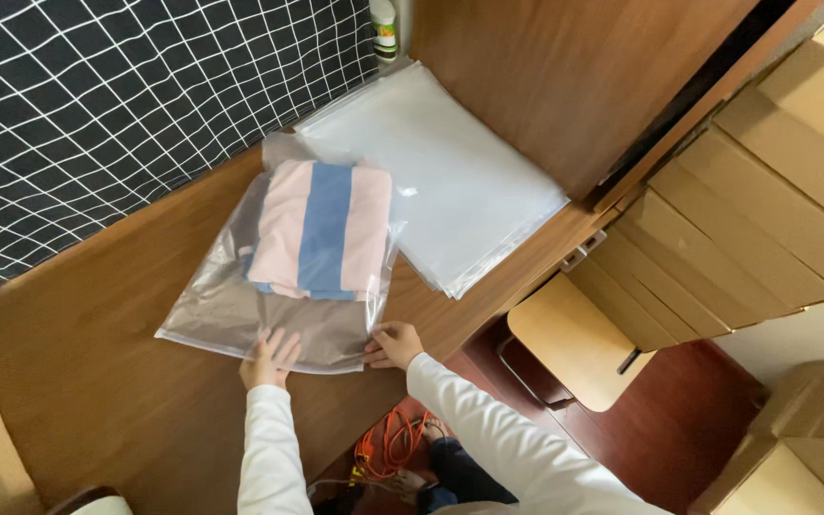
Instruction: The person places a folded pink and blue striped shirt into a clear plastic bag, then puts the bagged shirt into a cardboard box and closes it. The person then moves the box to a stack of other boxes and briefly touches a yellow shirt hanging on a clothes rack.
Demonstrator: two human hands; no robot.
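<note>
A clear plastic bag lies on the wooden desk, holding a folded pink and blue striped garment. My left hand presses flat on the bag's near edge, fingers spread. Just to its right, my right hand pinches the bag's near right corner. Both arms wear white sleeves.
A stack of empty clear plastic bags lies behind the filled one. A black grid-patterned cloth covers the far left. Cardboard boxes stand at the right, with a wooden chair and an orange cable on the floor below.
</note>
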